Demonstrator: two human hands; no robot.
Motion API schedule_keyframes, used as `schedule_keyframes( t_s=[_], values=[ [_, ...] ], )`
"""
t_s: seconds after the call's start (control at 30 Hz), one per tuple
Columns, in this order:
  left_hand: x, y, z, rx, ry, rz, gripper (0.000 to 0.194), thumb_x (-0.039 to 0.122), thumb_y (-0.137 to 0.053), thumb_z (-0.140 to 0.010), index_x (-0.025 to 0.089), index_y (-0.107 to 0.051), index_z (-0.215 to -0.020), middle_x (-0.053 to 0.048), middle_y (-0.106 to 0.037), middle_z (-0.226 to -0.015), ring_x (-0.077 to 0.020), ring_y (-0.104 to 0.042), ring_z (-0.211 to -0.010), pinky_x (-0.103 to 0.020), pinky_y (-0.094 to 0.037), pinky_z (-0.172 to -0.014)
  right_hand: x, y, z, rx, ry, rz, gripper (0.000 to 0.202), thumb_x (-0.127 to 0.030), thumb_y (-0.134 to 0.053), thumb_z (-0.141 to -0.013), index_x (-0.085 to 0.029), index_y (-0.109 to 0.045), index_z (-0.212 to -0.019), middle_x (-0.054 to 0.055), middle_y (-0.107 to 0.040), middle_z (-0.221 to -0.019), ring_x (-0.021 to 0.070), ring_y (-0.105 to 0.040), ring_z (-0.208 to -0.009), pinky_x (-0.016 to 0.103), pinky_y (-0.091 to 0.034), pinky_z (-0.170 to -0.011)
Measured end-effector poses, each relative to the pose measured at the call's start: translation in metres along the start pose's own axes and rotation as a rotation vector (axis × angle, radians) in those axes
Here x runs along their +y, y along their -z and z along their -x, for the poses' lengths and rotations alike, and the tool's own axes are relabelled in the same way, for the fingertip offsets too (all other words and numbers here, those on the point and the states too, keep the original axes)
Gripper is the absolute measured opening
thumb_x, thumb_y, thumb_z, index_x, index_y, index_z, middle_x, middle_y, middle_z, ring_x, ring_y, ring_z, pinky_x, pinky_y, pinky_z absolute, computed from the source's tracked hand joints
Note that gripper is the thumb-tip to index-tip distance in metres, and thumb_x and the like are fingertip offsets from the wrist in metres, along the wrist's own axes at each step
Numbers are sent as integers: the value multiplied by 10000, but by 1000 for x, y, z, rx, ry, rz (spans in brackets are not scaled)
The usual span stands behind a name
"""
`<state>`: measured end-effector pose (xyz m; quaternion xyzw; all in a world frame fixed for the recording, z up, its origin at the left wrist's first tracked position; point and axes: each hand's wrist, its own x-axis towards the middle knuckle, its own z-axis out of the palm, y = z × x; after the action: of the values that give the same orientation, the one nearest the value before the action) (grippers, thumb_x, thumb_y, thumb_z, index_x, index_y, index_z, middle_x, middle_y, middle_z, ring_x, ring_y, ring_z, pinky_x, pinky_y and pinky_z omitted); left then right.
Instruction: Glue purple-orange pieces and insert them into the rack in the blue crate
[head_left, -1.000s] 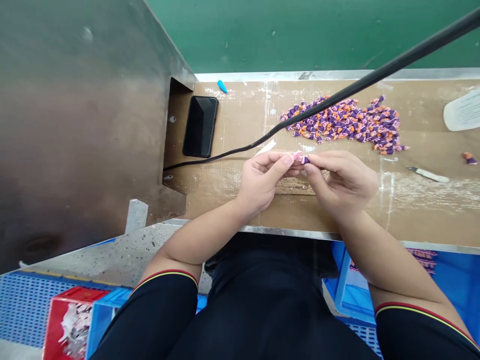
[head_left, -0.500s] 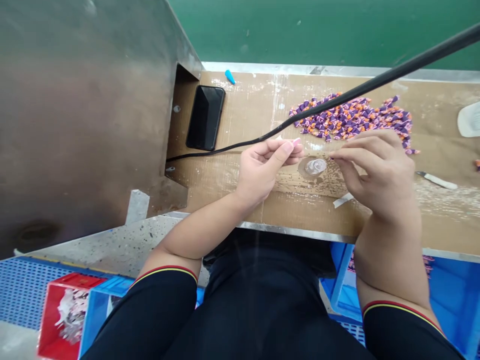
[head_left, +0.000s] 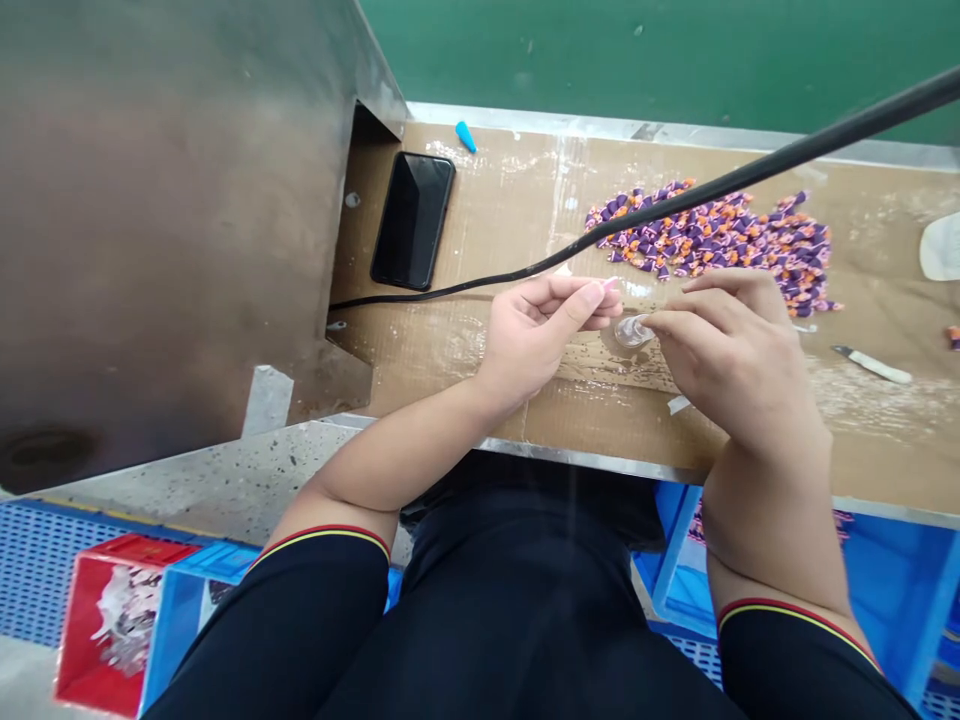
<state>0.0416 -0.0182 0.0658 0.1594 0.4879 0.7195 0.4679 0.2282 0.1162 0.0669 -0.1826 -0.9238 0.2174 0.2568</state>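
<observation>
My left hand (head_left: 536, 330) pinches a small pink piece (head_left: 610, 285) between thumb and forefinger, over the cardboard-covered bench. At a small clear cup (head_left: 632, 331) just to its right, my right hand (head_left: 739, 350) has its thumb and forefinger pressed together close to the rim. Whatever those right fingertips hold, if anything, is hidden. Beyond the right hand lies a heap of small purple, orange and pink figure-like pieces (head_left: 712, 235), partly behind that hand.
A black cable (head_left: 525, 273) crosses above the bench. A phone (head_left: 412, 220) lies beside the metal housing (head_left: 187, 200) at left. A blue cap (head_left: 466, 137) lies behind it. To the right is a white-handled knife (head_left: 874, 365). Below stand a red bin (head_left: 97, 680) and blue bins (head_left: 892, 600).
My right hand has moved left and slightly down, bringing its fingertips to the clear cup. My left hand stays pinched on the pink piece; the view has shifted slightly.
</observation>
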Motion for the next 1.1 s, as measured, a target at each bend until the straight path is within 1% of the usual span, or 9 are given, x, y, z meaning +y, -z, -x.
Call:
schedule_keyframes(
  t_s=[0.1, 0.17, 0.27, 0.33, 0.43, 0.53, 0.73, 0.9, 1.1],
  values=[
    [0, 1, -1, -8, 18, 18, 311, 468, -999, -885, 193, -858, -924, -72, -863, -954, -207, -857, -920, -366, -724, -930, 3, -2, -1, 73, -21, -48, 137, -279, -812, -1043, -406, -846, -1081, 46, -829, -1033, 364, -733, -1201, 637, -629, -1061],
    [-2, 2, -1, -24, 30, 37, 328, 485, -1008, -869, 197, -862, -928, -67, -867, -956, -210, -862, -927, -361, -728, -930, 1, -6, -2, 160, -42, -84, 121, -312, -829, -1034, -410, -855, -1100, 51, -835, -1041, 368, -753, -1167, 634, -651, -1040],
    [-6, 2, -2, -61, 49, 76, 416, 555, -1040, -802, 201, -866, -932, -62, -879, -975, -200, -863, -927, -331, -730, -920, -11, -15, -1, 309, -80, -202, 168, -315, -841, -1034, -399, -863, -1177, 49, -849, -1105, 342, -801, -1111, 594, -671, -1035],
    [-8, 2, -2, -66, 74, 88, 478, 601, -1057, -753, 201, -866, -931, -64, -884, -980, -200, -863, -928, -321, -729, -916, -21, -21, -1, 355, -102, -276, 183, -325, -841, -1041, -390, -862, -1210, 44, -857, -1134, 312, -828, -1069, 552, -686, -1017],
    [-10, 1, -1, -71, 89, 86, 525, 646, -1057, -727, 204, -868, -938, -70, -886, -993, -209, -866, -953, -322, -731, -928, -34, -30, -3, 375, -137, -273, 114, -382, -836, -1044, -373, -870, -1153, 40, -871, -1087, 296, -845, -1006, 514, -717, -943],
    [-8, 0, 0, -94, 78, 78, 541, 664, -1059, -714, 208, -875, -939, -71, -884, -998, -198, -859, -938, -312, -732, -924, -40, -35, -6, 390, -150, -246, 76, -420, -825, -1045, -369, -874, -1072, 41, -876, -1018, 294, -848, -945, 494, -737, -871],
    [-9, -2, 1, -99, 47, 100, 491, 637, -1060, -727, 218, -893, -921, -51, -878, -952, -154, -840, -874, -254, -720, -872, -41, -35, -9, 412, -92, -234, 72, -378, -817, -1056, -351, -884, -1063, 30, -883, -989, 264, -847, -891, 439, -728, -826],
    [-12, -2, 0, -115, -20, 82, 459, 617, -1044, -764, 209, -893, -911, -50, -877, -937, -146, -841, -853, -246, -724, -850, -39, -36, -9, 398, -54, -149, 99, -361, -792, -1078, -299, -866, -1052, 35, -882, -969, 243, -848, -882, 408, -720, -823],
    [-12, 1, 3, -109, -170, -86, 402, 595, -960, -890, 201, -891, -926, -56, -876, -949, -157, -839, -874, -304, -733, -900, -42, -40, -6, 456, -25, -52, 45, -291, -805, -1054, -302, -848, -1061, 41, -880, -976, 238, -847, -866, 399, -726, -798]
  ],
)
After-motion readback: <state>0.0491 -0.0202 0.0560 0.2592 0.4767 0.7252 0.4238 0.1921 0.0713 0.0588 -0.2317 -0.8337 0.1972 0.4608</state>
